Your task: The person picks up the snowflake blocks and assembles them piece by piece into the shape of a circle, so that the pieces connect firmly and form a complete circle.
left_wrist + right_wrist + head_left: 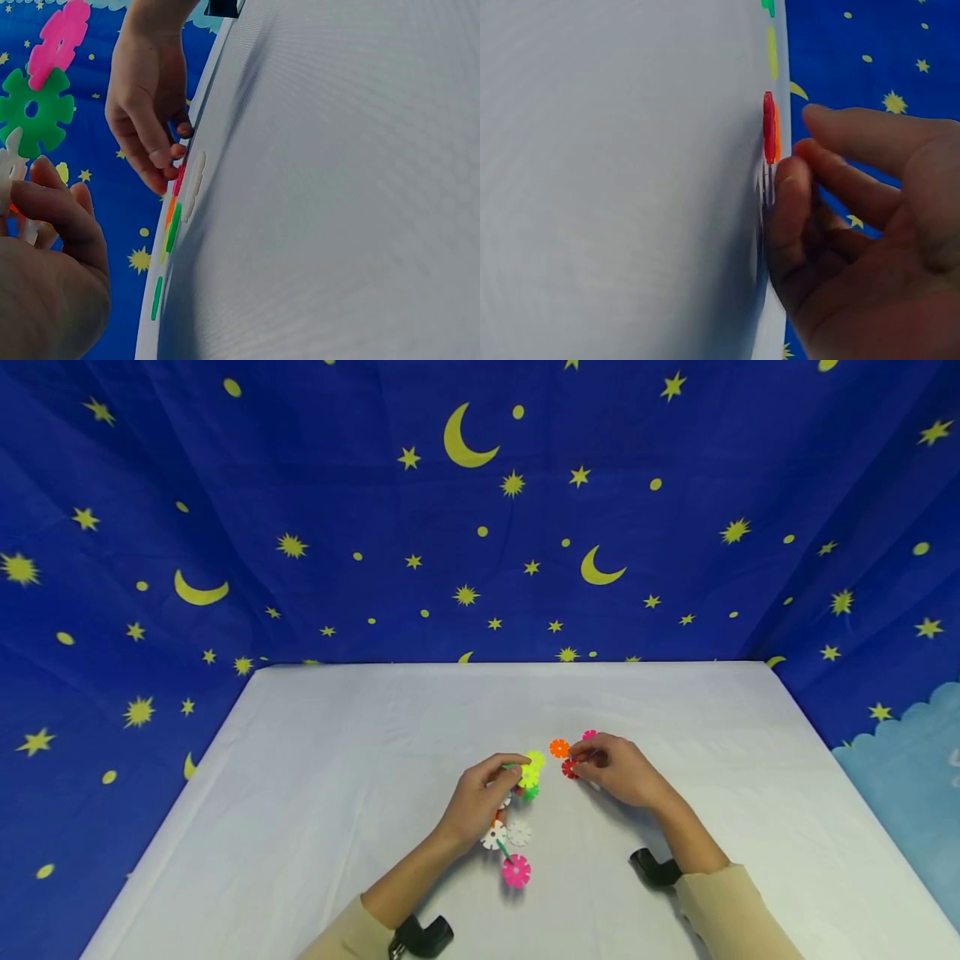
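A linked string of notched discs (491,839) is held above the table (337,735) by the left hand (474,800), whose thumb and fingers are bent in a pinch about its upper part. White, orange, green and pink pieces are noted in it, the pink one at the end nearest the person.

The right hand (621,770) is found at a red disc (569,769), its fingers bent and a gap showing between thumb and forefinger; whether anything is gripped cannot be told, the fingertips being partly masked. An orange disc (559,748) and a pink disc (589,735) are noted close by. Yellow discs (529,774) and a green disc (532,793) are seen between the hands, and a white disc (520,833) is seen beside the string.

The discs are judged to be thin, stiff plastic, very light and apt to slide if pushed. Loose pieces are best lifted at the rim and pinched across the flat faces, the slots being left clear. The string is judged weakest at its joints, where twisting may occur; hold is best taken on a disc next to a joint.
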Motion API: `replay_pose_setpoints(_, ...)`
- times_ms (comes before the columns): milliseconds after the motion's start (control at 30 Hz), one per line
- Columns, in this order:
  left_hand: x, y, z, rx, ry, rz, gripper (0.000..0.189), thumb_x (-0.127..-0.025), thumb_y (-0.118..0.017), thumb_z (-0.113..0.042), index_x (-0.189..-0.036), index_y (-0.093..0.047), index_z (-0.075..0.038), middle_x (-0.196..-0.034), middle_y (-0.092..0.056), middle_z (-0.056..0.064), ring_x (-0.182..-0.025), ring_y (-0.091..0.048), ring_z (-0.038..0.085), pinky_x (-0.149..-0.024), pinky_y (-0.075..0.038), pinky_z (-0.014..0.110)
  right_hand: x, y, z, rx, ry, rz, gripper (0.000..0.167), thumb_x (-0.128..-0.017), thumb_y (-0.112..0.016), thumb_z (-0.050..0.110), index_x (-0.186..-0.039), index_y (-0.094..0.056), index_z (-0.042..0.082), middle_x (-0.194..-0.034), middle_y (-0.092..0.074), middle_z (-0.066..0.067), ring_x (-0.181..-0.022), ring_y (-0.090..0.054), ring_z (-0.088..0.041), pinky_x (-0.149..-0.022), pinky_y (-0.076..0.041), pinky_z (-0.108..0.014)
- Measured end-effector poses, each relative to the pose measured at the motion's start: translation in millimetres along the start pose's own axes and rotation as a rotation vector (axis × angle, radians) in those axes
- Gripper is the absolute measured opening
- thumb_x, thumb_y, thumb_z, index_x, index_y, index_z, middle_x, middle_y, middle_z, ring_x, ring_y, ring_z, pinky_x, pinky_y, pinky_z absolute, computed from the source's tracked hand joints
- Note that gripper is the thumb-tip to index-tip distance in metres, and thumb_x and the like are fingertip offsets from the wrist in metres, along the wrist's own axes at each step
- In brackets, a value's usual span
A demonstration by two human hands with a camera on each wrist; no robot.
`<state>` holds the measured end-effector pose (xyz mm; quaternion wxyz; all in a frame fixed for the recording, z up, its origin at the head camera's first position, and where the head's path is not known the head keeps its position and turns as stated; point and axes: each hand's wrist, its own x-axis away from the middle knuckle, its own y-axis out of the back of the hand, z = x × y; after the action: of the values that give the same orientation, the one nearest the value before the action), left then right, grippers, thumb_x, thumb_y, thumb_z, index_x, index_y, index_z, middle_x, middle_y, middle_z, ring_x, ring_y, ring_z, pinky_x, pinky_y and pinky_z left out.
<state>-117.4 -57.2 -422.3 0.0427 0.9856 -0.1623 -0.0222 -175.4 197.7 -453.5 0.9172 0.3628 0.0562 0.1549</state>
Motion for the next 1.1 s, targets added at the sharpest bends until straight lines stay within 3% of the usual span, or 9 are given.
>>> replay_pose_setpoints(167, -0.7, 0.3, 1.5, 0.013, -0.007, 0.002, 0.027, -0.100, -0.052, -0.016, -0.122, -0.064, -0.003, -0.091, -0.065, 0.020, -0.052, -0.048, 0.015, -0.046, -0.043, 0.021, -1.6, -2.5, -4.2, 0.082, 0.028, -0.014, 0.020, -0.087, -0.071, 0.014, -0.107, -0.071, 0.009, -0.096, -0.061, 0.001, -0.083, -0.056, -0.015, -0.075, -0.049, -0.035)
replay_pose_setpoints(400, -1.1, -0.2, -0.1, 0.043, -0.011, 0.018, 0.028, -0.101, -0.052, -0.016, -0.123, -0.064, -0.004, -0.092, -0.065, 0.017, -0.045, -0.046, 0.013, -0.045, -0.045, 0.021, -2.6, -2.8, -2.0, 0.129, 0.033, -0.026, 0.017, -0.083, -0.076, 0.012, -0.098, -0.070, 0.011, -0.087, -0.058, 0.001, -0.076, -0.052, -0.016, -0.067, -0.046, -0.033)
replay_pose_setpoints(667, 0.7, 0.0, 1.4, 0.011, -0.008, 0.018, 0.029, -0.101, -0.049, -0.014, -0.124, -0.063, -0.003, -0.096, -0.063, 0.018, -0.042, -0.048, 0.016, -0.043, -0.046, 0.024, -1.8, -2.9, -3.2, 0.072, 0.031, -0.002, 0.020, -0.082, -0.075, 0.007, -0.094, -0.061, 0.013, -0.080, -0.058, 0.003, -0.073, -0.052, -0.016, -0.065, -0.046, -0.031)
replay_pose_setpoints(900, 0.8, -0.5, 3.9, -0.033, -0.035, 0.005, 0.029, -0.102, -0.048, -0.014, -0.124, -0.063, -0.003, -0.105, -0.064, 0.010, -0.041, -0.049, 0.016, -0.042, -0.048, 0.028, -2.7, -2.5, -5.3, 0.012, 0.046, 0.017, 0.019, -0.084, -0.075, 0.008, -0.094, -0.061, 0.016, -0.083, -0.060, 0.004, -0.076, -0.055, -0.017, -0.069, -0.049, -0.031)
replay_pose_setpoints(1100, 1.2, -1.1, 3.1, -0.052, -0.037, -0.006, 0.028, -0.102, -0.048, -0.014, -0.124, -0.063, -0.005, -0.097, -0.064, 0.014, -0.039, -0.045, 0.010, -0.040, -0.045, 0.026, -1.7, -1.4, -2.8, -0.043, 0.031, -0.004, 0.017, -0.084, -0.075, 0.011, -0.098, -0.067, 0.014, -0.084, -0.063, 0.003, -0.076, -0.058, -0.017, -0.067, -0.051, -0.029)
